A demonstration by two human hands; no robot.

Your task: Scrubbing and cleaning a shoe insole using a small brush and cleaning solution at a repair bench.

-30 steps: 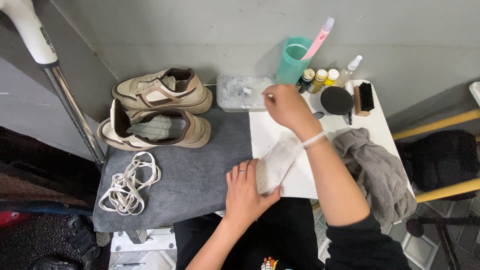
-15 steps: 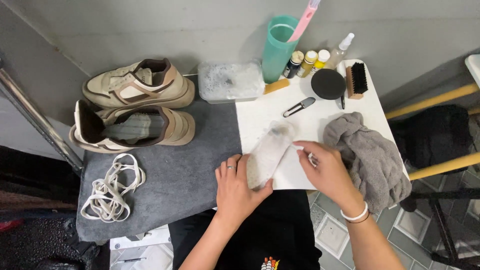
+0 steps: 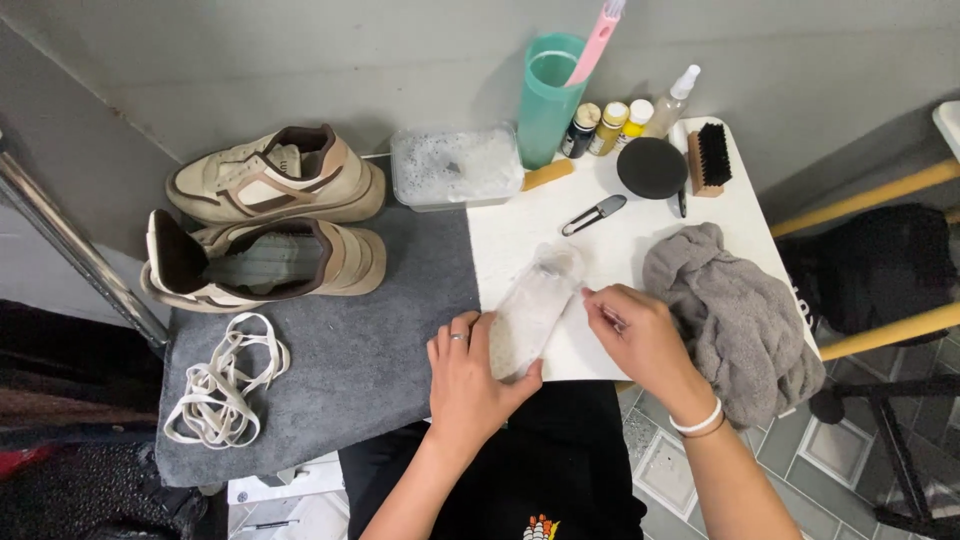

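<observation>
**Insole pinned flat on the white board**

We look down on a small work surface set against a grey wall: a dark grey mat fills the left half, a white board the right. At the centre of the frame lies a pale insole, straddling the board's left edge. Its long axis runs diagonally, one end pointing to the upper right of the frame, the other toward the lower left, under our left hand.

That hand lies flat, fingers spread, pressing the insole's near end down rather than clasping it. Our right hand is curled shut just beside the insole's right edge; something small seems pinched in it, but we cannot tell what.

We judge this a cleaning step on the insole, with the shoes and loose laces set aside at left. The next move would call for keeping the near end pinned while the right hand works along the diagonal. A soapy tub, a brush and a grey towel wait nearby.
</observation>
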